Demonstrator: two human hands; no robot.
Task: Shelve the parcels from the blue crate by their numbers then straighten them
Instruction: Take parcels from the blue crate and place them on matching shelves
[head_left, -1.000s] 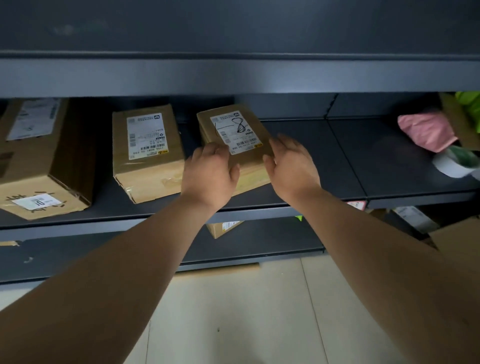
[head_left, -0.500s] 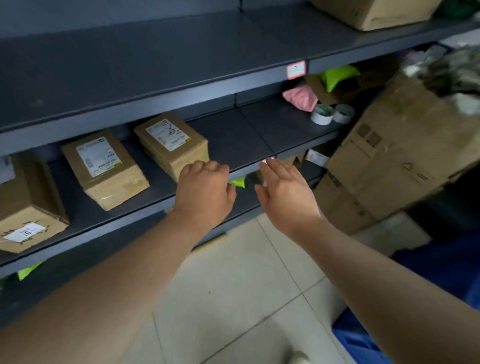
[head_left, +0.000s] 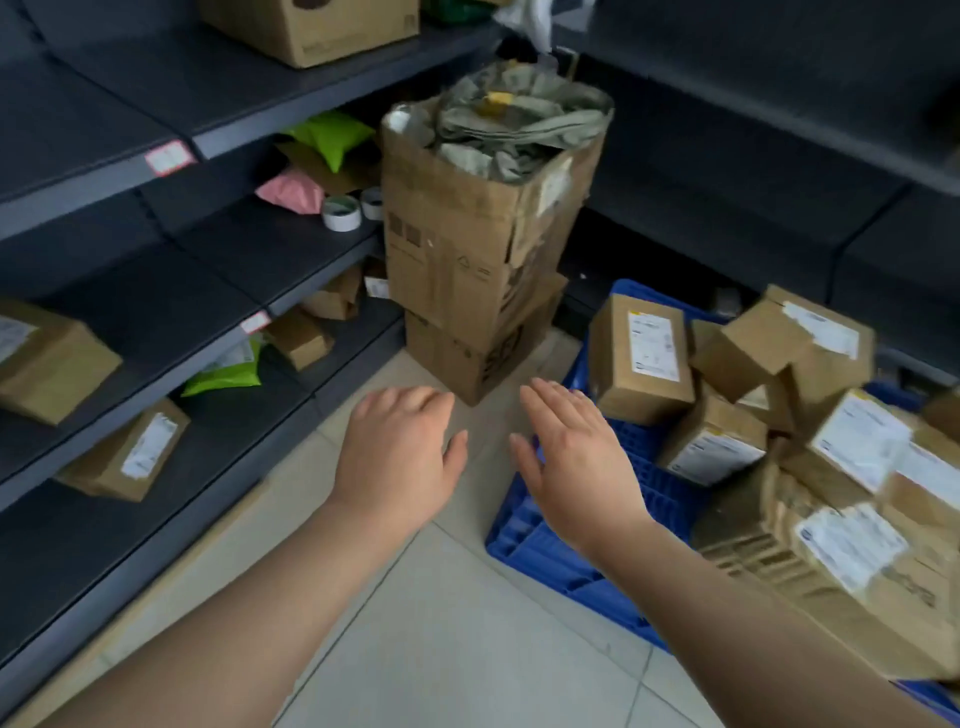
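Note:
The blue crate (head_left: 540, 540) sits on the floor at the right, piled with several brown cardboard parcels bearing white labels; the nearest upright parcel (head_left: 641, 353) stands at its far-left corner. My left hand (head_left: 400, 457) hovers open over the tiled floor, holding nothing. Beside it, my right hand (head_left: 576, 462) is open too, fingers spread, above the crate's left edge and short of the parcels. The dark shelving (head_left: 156, 312) runs along the left, with one brown parcel (head_left: 47, 358) on its middle shelf at the far left edge.
A tall stack of worn cardboard boxes (head_left: 467, 249) stuffed with packing stands in the corner ahead. The shelves hold tape rolls (head_left: 340, 213), pink and green mailers, and more parcels on the bottom shelf (head_left: 130, 452). More dark shelving lines the right wall.
My hands left the parcel marked 8 on the middle shelf and pulled back empty. The view swung right and down, from the shelf to the blue crate.

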